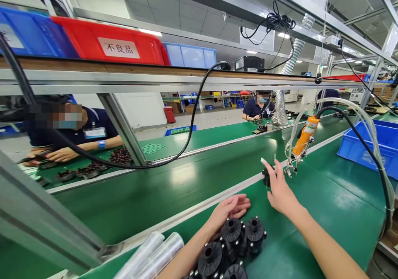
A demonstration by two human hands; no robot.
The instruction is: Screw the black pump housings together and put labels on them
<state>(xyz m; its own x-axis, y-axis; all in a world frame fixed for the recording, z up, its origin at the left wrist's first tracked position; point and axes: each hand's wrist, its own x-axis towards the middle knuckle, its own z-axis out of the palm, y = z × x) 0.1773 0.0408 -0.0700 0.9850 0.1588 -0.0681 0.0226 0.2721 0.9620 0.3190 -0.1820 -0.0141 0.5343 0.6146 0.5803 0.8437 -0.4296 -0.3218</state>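
My right hand (279, 186) reaches forward over the green bench and its fingers close round a small black part (266, 177) standing near the white edge strip. My left hand (229, 209) rests on the bench with fingers loosely stretched out, empty, just behind a cluster of several black round pump housings (231, 246). An orange powered screwdriver (304, 137) hangs on its hoses just right of my right hand, tip pointing down.
A green conveyor belt (174, 175) runs past in front. A blue bin (370, 146) sits at right. Clear plastic tubes (152, 256) lie at the near left. Two masked co-workers sit across the line; one handles black parts (90, 169). Red and blue bins stand on the shelf overhead.
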